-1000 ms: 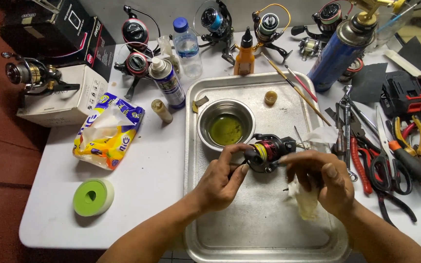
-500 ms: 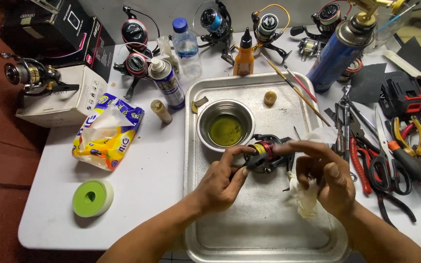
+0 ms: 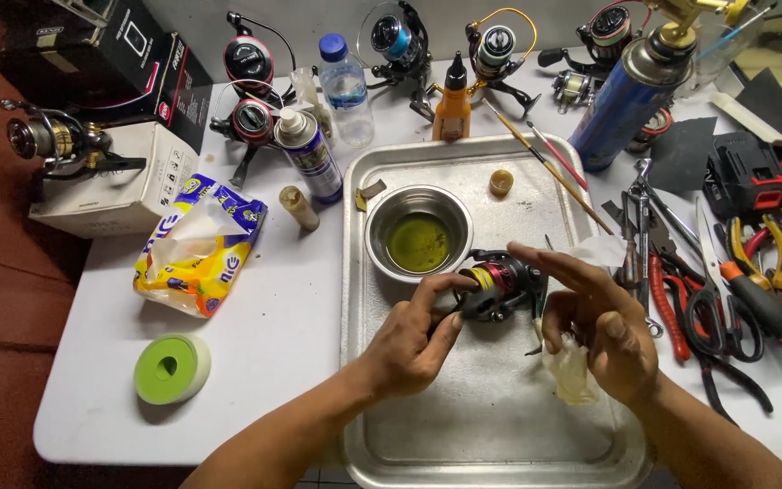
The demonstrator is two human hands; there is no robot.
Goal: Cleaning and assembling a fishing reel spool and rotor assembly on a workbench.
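Note:
A black fishing reel [image 3: 497, 286] with a red and gold spool is held over the metal tray [image 3: 481, 435]. My left hand [image 3: 412, 340] grips its left end, thumb and fingers around the spool. My right hand [image 3: 599, 321] is just right of the reel with the index and middle fingers stretched out over its top, while the lower fingers pinch a crumpled pale tissue [image 3: 570, 369]. A steel bowl [image 3: 418, 233] of yellow-green liquid stands on the tray just behind the reel.
Several more reels [image 3: 250, 62] line the back of the white table. Also there: a blue gas canister [image 3: 624, 96], spray can [image 3: 309, 156], water bottle [image 3: 348, 89], orange bottle [image 3: 452, 107], tissue pack [image 3: 199, 244], green tape roll [image 3: 172, 368]. Pliers and scissors [image 3: 726, 290] lie right.
My right hand has opened its upper fingers and laid them across the top of the reel. The left hand keeps its grip; the reel has shifted only slightly.

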